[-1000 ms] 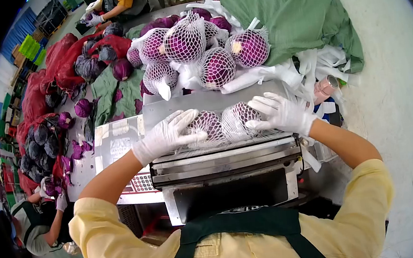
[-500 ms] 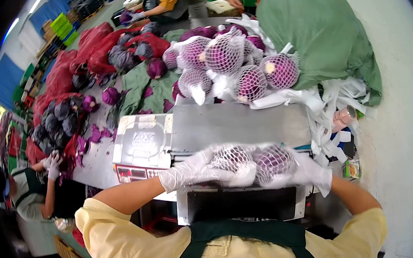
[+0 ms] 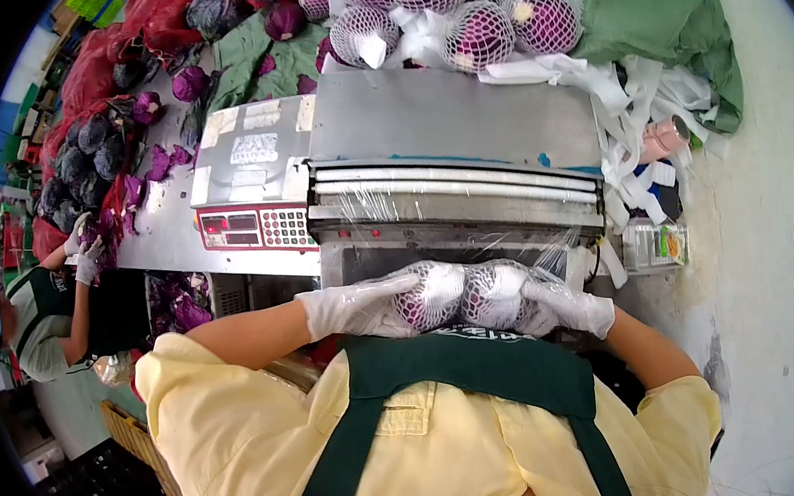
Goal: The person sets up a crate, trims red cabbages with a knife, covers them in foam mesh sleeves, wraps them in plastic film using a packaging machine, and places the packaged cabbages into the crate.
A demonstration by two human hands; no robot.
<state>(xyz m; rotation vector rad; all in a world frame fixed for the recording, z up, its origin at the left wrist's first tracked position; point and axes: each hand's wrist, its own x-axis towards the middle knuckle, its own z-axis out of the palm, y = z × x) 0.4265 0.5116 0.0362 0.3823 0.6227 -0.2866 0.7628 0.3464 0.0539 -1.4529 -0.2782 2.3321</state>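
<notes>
Two purple cabbages in white foam nets sit side by side in front of my apron. My left hand point(image 3: 365, 307) grips the left netted cabbage point(image 3: 416, 309), and my right hand point(image 3: 567, 306) grips the right netted cabbage point(image 3: 491, 307). Both hands wear whitish gloves, with fingers curled over the nets. Clear plastic film point(image 3: 551, 254) stretches from the film-wrapping machine point(image 3: 451, 114) toward the cabbages and shines over them. White rollers point(image 3: 448, 182) show along the machine's front. My fingers' undersides are hidden.
A scale with red display point(image 3: 256, 228) adjoins the machine's left side. Several netted cabbages point(image 3: 477, 35) lie behind it; white foam scraps point(image 3: 626, 97) and a pink roll point(image 3: 666, 138) are at right. Another person point(image 3: 40, 316) handles cabbage leaves at left, near red sacks point(image 3: 146, 23).
Both hands have drawn the two netted cabbages off the machine's front toward my body. The rollers and stretched film now show. The view has tilted downward.
</notes>
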